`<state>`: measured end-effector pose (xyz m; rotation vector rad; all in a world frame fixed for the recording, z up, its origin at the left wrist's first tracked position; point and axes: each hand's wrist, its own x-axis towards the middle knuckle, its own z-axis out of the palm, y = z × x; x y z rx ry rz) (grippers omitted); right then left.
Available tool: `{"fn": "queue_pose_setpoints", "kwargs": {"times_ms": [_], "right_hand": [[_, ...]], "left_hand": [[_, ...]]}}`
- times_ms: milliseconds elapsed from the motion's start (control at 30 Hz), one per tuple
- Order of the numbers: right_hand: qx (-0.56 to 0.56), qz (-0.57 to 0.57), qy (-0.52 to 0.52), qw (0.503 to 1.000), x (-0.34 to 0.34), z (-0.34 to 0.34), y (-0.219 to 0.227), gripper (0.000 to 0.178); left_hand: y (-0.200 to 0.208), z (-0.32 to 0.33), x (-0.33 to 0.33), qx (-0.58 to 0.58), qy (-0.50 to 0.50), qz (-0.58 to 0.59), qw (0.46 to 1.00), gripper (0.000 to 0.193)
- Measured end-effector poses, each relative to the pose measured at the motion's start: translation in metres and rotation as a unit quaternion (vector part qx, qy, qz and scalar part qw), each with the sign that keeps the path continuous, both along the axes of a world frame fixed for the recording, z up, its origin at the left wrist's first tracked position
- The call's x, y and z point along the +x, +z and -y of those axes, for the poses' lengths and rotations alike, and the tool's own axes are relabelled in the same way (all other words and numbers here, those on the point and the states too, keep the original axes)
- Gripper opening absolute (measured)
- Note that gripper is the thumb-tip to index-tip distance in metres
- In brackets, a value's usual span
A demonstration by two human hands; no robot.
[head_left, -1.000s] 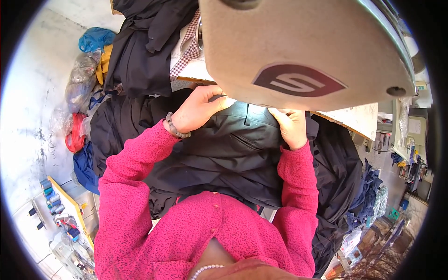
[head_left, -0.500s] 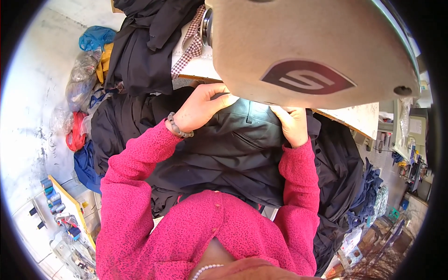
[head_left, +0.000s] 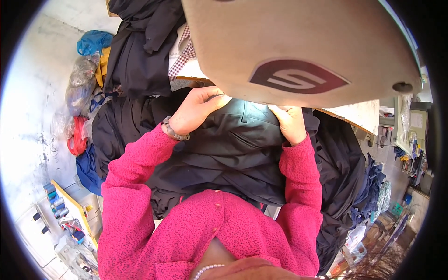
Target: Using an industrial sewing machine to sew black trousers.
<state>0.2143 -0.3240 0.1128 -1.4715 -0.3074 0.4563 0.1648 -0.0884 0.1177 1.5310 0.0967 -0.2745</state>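
Black trousers (head_left: 219,149) lie across my lap, with a belt loop and a slanted pocket seam showing near the waistband. The beige head of a sewing machine (head_left: 289,42) covers the needle area, and a light shines on the cloth beneath it. At the waistband's left part, my left hand (head_left: 198,109) pinches the cloth between thumb and fingers. My right hand (head_left: 291,123) grips the waistband to the right of the belt loop, thumb on top. The fingertips of both hands are partly hidden by the machine or the cloth.
Dark cloth (head_left: 144,51) is heaped on the table at the back left, beside a checked strip (head_left: 184,58). Plastic bags (head_left: 84,77) stand against the left wall. Thread spools (head_left: 56,200) sit at lower left. More dark garments (head_left: 338,158) hang down at right.
The view has shifted slightly, and the machine head shows a little further left. Both hands keep their hold on the trousers, with hardly any movement.
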Motion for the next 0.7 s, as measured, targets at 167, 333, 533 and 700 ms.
{"fn": "queue_pose_setpoints", "kwargs": {"times_ms": [167, 333, 533, 700], "right_hand": [[-0.007, -0.008, 0.007, 1.0, 0.0, 0.004, -0.005, 0.017], [-0.018, -0.004, 0.022, 1.0, 0.001, 0.004, -0.005, 0.018], [-0.029, 0.032, 0.02, 0.999, 0.0, 0.003, -0.004, 0.018], [-0.062, 0.028, 0.018, 0.997, 0.001, 0.006, -0.006, 0.017]], "left_hand": [[0.0, 0.002, -0.001, -0.008, 0.0, 0.009, 1.0, 0.022], [0.001, 0.001, -0.002, -0.008, -0.011, 0.004, 1.0, 0.023], [-0.008, -0.004, 0.003, -0.007, -0.041, 0.044, 0.998, 0.024], [-0.039, -0.04, 0.007, 0.065, -0.095, 0.041, 0.993, 0.031]]}}
